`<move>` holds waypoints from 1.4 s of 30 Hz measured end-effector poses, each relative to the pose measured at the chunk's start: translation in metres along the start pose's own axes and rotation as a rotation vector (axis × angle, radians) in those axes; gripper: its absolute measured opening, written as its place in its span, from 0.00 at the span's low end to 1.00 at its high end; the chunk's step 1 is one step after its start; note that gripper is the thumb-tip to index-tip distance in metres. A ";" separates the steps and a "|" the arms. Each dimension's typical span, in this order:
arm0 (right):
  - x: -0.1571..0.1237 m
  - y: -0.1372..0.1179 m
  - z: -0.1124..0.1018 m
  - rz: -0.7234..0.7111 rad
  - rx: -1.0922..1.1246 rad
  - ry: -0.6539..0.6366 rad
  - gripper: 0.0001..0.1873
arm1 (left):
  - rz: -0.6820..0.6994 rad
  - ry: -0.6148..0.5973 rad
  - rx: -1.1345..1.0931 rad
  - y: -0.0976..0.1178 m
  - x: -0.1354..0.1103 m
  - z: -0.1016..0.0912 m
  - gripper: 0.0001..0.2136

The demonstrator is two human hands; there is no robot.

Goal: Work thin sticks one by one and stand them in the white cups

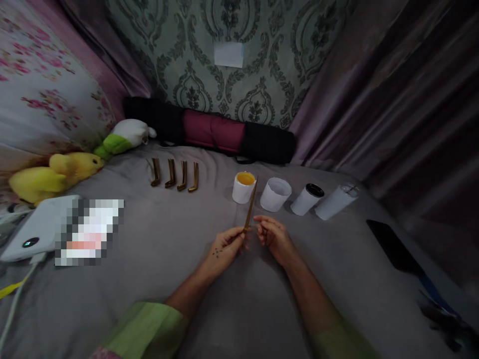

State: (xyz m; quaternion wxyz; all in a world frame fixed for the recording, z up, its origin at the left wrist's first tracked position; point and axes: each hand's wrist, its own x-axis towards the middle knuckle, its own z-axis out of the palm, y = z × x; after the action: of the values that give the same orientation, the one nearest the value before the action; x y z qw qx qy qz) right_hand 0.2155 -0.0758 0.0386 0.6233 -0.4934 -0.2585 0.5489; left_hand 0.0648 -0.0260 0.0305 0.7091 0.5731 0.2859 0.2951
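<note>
My left hand is closed around the lower end of a thin golden-brown stick that points up toward a white cup of yellow paint. My right hand is just to the right of the stick's base, fingers curled in a pinch close to it; whether they touch it or hold anything I cannot make out. Both hands hover over a grey bedsheet.
A row of white cups stands past the hands: an empty one, a black-topped one and a lying tumbler. Several golden bent pieces lie at left. Plush toys, a white device, a dark phone.
</note>
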 end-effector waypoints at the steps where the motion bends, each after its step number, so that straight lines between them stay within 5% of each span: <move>1: 0.000 -0.001 0.000 -0.003 0.002 0.001 0.13 | -0.008 -0.020 0.006 0.000 0.000 0.000 0.14; 18: -0.001 -0.006 -0.004 -0.049 0.008 -0.040 0.14 | 0.053 -0.196 0.047 -0.017 -0.001 0.000 0.14; 42: 0.001 -0.003 -0.008 -0.007 0.027 -0.088 0.15 | -0.141 -0.265 0.075 -0.007 -0.001 0.001 0.16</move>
State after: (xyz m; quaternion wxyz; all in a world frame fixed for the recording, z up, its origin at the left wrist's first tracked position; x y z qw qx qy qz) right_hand 0.2235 -0.0771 0.0378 0.6198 -0.4596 -0.2800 0.5711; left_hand 0.0654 -0.0285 0.0238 0.7377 0.6115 0.2402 0.1555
